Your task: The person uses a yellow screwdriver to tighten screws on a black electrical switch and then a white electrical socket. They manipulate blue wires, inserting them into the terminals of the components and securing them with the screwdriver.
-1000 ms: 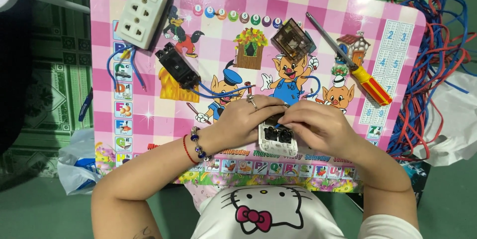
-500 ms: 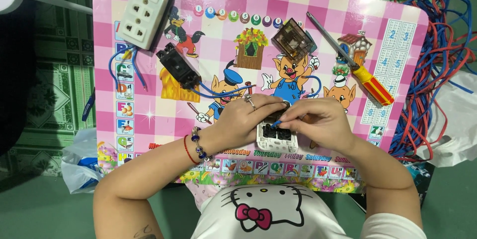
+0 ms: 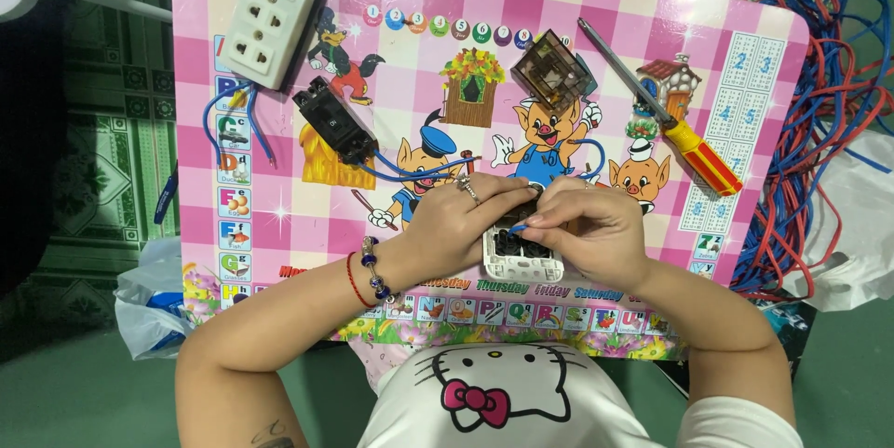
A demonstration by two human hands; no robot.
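Table (image 3: 279, 215): pink, checked, cartoon-printed; bears everything.
Socket block (image 3: 272, 17): white, far left corner, untouched.
Left hand (image 3: 461, 220): curled shut around white switch housing (image 3: 521, 264), near front edge.
Right hand (image 3: 591, 234): fingertips pinching blue wire (image 3: 518, 227) into housing.
Housing, judged: light, rigid plastic; best gripped by outer edges.
Wire, judged: thin, springy.
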